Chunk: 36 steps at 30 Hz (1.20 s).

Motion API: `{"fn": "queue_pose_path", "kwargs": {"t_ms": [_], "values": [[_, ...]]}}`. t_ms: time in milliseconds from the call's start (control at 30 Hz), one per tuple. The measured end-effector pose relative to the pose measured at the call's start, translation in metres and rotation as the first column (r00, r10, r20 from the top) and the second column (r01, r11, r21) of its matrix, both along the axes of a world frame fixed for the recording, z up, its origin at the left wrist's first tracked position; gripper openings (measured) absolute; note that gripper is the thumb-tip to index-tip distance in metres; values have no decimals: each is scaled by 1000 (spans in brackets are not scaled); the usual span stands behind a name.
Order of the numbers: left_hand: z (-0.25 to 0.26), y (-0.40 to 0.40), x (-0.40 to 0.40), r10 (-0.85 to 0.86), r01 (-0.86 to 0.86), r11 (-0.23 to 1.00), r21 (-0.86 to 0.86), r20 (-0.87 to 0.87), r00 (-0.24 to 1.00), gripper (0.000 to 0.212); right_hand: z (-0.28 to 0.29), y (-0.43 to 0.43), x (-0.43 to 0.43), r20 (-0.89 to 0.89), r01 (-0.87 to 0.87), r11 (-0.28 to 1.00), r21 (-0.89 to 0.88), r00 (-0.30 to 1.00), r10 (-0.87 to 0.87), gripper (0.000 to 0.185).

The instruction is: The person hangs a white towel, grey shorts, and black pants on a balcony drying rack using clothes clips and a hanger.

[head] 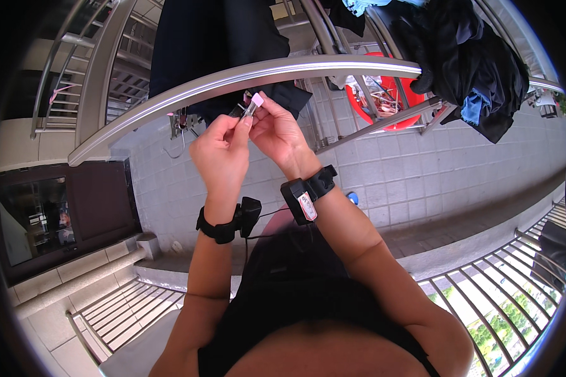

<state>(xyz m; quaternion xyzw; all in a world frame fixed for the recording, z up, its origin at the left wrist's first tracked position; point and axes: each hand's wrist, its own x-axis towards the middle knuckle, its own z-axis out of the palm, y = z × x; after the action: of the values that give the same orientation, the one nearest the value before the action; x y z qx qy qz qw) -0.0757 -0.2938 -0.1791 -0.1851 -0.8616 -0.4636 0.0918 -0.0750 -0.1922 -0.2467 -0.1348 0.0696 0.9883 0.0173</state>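
Just below a curved metal rail (245,75), both of my hands meet at a small metal clip with a pink tip (253,104). My left hand (220,153) pinches its metal part between thumb and forefinger. The thumb of my right hand (280,134) presses by the pink tip, with the other fingers curled behind. Dark cloth (212,37) hangs beyond the rail, and a dark fold (287,99) shows right behind my fingers. To the left of my left hand, a metal hook (175,153) hangs beside more clips, partly hidden.
A red basin (356,106) with small items sits behind metal bars at the right. Dark garments and a blue cloth (475,107) hang at the far right. A barred railing (481,301) runs along the lower right. A dark-framed glass panel (37,217) stands left.
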Motion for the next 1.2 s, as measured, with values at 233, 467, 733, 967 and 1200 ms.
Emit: {"fn": "queue_pose_path", "kwargs": {"t_ms": [233,467,733,967,1200], "values": [[6,21,-1,7,-55,981,-187,-249,969,18,-9,-3,-2,-24,-42,998,-38,999,41,10],[-3,29,-1,18,-103,962,-253,-318,948,22,-35,-5,-10,-35,-62,992,-114,998,58,15],[47,40,28,-67,-225,870,-439,-557,828,42,-181,70,47,563,10,999,-30,826,9,14],[115,161,43,-416,240,899,-365,-543,729,13,-85,195,187,425,-80,847,526,887,-180,1],[123,325,-58,-647,354,637,-685,-225,729,23,42,253,206,-154,89,-154,984,859,-488,20]]}}
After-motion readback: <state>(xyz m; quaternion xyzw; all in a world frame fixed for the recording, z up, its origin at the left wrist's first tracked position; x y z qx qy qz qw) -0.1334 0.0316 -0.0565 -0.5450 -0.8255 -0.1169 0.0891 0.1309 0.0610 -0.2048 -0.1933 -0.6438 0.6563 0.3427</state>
